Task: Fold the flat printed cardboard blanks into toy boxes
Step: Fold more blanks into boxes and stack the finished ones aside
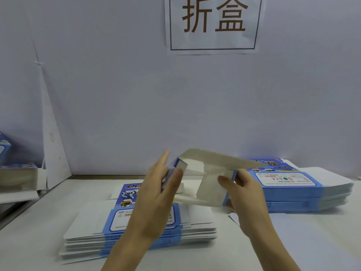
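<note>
- Half-formed box point(211, 184): held up in the air btwn both hands, centre of scene, just above the near stack point(109, 222) of flat blanks on the table point(312, 241). White inside faces the camera, blue print outside.
- Left hand point(156, 194): pinches the box's left end, thumb on the near face, fingers fairly straight behind it.
- Right hand point(248, 194): grips the right end, thumb pressed on the white inner panel, fingers curled round the blue outer edge.
- Handling, my guess: thin printed card, v. light, springy at the scored lines and wants to flatten back. The glossy print is prob. a bit slippery. It creases or dents if squeezed mid-panel.
- Best hold: at the ends, near the corners and score lines, thumbs inside and fingers outside. Don't pull on the loose flaps, which could tear at the scores.
- Far-right stack point(289, 184): more blanks, label side up, well apart from the near one.
- Hard to see: box is motion-blurred, so flap count and which flaps are tucked can't be told. Left hand covers part of the near stack's label. Right fingertips are hidden behind the card.
- Pile at left edge point(17, 173): cut off and blurred, can't tell if it's finished boxes.
</note>
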`<state>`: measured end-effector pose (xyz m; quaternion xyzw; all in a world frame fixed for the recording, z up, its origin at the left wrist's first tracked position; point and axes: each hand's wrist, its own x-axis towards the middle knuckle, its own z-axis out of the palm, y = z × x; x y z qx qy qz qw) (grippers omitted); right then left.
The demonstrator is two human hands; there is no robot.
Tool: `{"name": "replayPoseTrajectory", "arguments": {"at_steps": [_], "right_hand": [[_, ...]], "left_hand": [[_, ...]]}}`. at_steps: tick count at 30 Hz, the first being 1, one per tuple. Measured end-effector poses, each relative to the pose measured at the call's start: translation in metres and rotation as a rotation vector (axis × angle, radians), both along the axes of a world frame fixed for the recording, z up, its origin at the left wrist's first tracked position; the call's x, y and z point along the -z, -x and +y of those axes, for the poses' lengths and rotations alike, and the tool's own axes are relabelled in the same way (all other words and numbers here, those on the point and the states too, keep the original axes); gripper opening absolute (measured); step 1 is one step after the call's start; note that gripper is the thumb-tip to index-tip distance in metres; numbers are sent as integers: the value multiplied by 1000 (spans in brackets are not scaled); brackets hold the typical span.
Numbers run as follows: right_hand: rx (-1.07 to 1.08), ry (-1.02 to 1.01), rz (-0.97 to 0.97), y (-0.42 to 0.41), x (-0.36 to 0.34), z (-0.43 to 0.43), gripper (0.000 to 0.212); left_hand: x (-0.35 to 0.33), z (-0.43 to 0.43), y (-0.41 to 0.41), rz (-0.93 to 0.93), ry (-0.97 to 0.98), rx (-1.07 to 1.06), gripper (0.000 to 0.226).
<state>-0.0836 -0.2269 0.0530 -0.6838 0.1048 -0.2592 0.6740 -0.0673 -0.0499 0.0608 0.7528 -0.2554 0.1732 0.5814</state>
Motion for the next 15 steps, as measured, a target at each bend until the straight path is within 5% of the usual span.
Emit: {"name": "replayPoseTrajectory", "arguments": {"at_steps": [2, 6, 11, 15], "right_hand": [[-43, -169, -25, 2, -5, -2, 14], [-158, -306, 4, 10, -19, -1, 2], [-335, 36, 57, 29, -35, 2, 16], [-254, 185, -141, 39, -43, 0, 36]], "left_hand": [[-2, 2, 3, -49, 99, 93, 81], [5, -2, 0, -407, -204, -83, 122], [7, -2, -13, -519, -323, -298, 141], [-1, 16, -16, -541, -311, -244, 141]]}}
